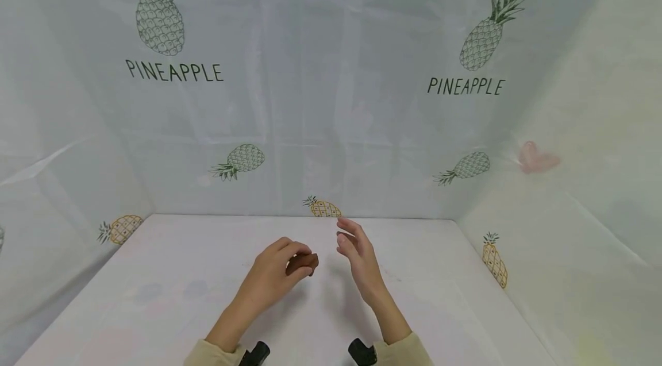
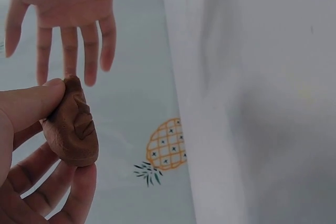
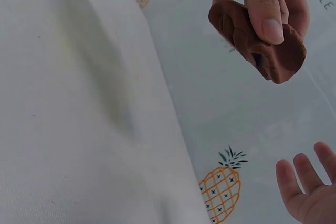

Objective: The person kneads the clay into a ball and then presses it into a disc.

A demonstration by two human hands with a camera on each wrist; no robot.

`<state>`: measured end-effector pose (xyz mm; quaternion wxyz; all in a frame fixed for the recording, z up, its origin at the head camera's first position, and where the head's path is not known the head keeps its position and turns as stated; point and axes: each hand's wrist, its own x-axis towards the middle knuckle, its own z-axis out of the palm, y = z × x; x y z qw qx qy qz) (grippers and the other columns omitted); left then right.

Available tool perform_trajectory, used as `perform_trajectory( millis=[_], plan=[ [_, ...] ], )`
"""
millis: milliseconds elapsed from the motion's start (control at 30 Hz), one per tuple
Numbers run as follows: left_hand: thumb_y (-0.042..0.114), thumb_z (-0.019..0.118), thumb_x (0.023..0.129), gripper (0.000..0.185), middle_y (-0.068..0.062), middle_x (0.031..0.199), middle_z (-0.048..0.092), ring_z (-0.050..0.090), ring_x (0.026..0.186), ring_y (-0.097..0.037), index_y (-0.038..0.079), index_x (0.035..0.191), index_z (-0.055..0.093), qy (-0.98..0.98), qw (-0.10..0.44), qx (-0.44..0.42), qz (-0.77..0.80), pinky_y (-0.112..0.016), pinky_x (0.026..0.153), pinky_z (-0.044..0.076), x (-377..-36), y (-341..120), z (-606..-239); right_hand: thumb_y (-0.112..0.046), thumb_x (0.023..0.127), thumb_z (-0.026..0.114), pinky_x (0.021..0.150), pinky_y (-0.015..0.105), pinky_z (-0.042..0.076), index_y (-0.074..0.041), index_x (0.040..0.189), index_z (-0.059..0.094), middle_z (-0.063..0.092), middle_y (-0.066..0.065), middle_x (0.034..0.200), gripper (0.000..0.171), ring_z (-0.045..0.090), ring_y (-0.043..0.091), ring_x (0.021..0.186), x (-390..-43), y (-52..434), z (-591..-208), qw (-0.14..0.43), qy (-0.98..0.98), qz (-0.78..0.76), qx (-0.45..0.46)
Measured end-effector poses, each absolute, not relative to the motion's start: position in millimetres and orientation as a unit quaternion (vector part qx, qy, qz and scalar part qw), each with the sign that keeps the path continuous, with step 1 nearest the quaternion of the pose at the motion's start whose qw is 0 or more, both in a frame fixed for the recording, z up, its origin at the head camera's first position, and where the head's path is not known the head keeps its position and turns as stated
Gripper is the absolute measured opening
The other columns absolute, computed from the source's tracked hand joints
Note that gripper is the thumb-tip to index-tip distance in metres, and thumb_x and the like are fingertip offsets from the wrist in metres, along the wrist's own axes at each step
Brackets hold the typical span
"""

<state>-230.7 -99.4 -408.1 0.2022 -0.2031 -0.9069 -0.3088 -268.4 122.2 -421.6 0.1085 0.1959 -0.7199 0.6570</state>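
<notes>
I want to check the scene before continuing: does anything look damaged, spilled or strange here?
Nothing is spilled or broken. The only irregular thing is the brown lump, pinched in the left hand: its surface is dented and creased, like kneaded clay. The right hand is open beside it, not touching. The white table cover shows faint coloured stains.

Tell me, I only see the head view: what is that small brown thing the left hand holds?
Observer: The left wrist view shows a lump of brown clay, dented and creased, pinched between thumb and fingers of the left hand.
Operator: Does the other hand touch it?
Observer: No. In the right wrist view the right hand is apart from it, fingers straight.
Operator: Anything printed nearby?
Observer: An orange pineapple on the cloth.
</notes>
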Motion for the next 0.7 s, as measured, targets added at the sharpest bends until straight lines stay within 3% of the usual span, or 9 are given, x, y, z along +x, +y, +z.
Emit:
perform_trajectory(
  millis=[267,400,700],
  plan=[
    [0.022,0.092,0.086,0.030,0.015,0.102,0.067,0.063,0.093,-0.004,0.027,0.111,0.077,-0.893,0.226,-0.220,-0.320,-0.030,0.082,0.056,-227.5,-89.8,-405.8,-0.030,0.112,0.052,0.111,0.049,0.052,-0.007,0.155,0.049,0.052,0.010,0.157,0.049,0.053,0.035,0.142,-265.5,122.3,-415.8,0.116,-0.715,0.659,0.201],
    [0.023,0.092,0.086,0.030,0.016,0.103,0.067,0.062,0.092,-0.004,0.027,0.112,0.077,-0.894,0.218,-0.216,-0.326,-0.028,0.081,0.055,-226.9,-86.0,-403.5,-0.032,0.112,0.051,0.112,0.051,0.051,-0.011,0.156,0.049,0.051,0.007,0.157,0.048,0.052,0.033,0.143,-265.1,122.1,-413.6,0.114,-0.712,0.661,0.205],
    [0.023,0.090,0.089,0.029,0.018,0.105,0.066,0.062,0.092,-0.002,0.029,0.114,0.077,-0.891,0.221,-0.208,-0.339,-0.027,0.080,0.055,-230.2,-78.9,-393.8,-0.029,0.111,0.051,0.114,0.064,0.045,-0.015,0.156,0.048,0.048,0.009,0.158,0.048,0.050,0.033,0.144,-265.1,120.4,-405.8,0.125,-0.696,0.673,0.217]
  ],
)
